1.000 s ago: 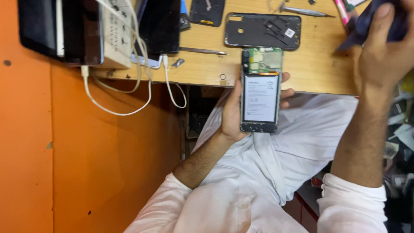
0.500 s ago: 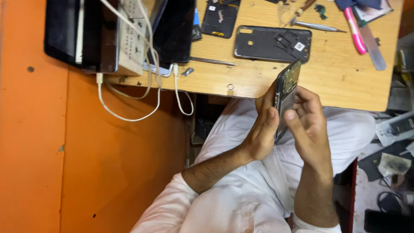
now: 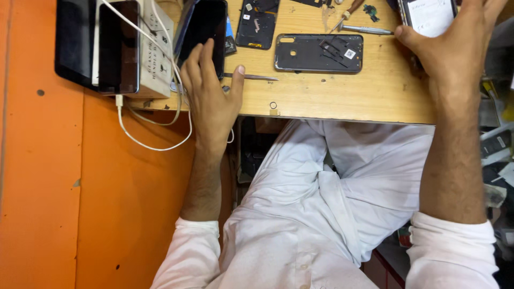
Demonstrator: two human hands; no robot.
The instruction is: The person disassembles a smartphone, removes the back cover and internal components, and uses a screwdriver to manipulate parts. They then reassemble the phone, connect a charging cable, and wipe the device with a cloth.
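The opened phone (image 3: 429,16) is held at the far right of the counter (image 3: 348,91) by the right hand (image 3: 455,45), whose fingers are curled round its edges with the thumb along its left side; whether it rests on the wood or is lifted clear cannot be told, since the top of the view cuts it off. The left hand (image 3: 211,96) lies at the counter's near edge, fingers loosely spread, their tips on a dark tablet (image 3: 203,27) and the thumb tip touching a thin metal tool (image 3: 251,77).

For the step in hand, the phone is best gripped by its frame only, so that the exposed parts are not pressed, and the tool is best picked up by its near end (the back cover (image 3: 319,53) lies just to the right, apart from it).

Against the frame half a second ago, the phone was held edge-on over the lap by both hands; it has now been carried to the far right by the right hand alone, and the left hand has been moved out to the tool.
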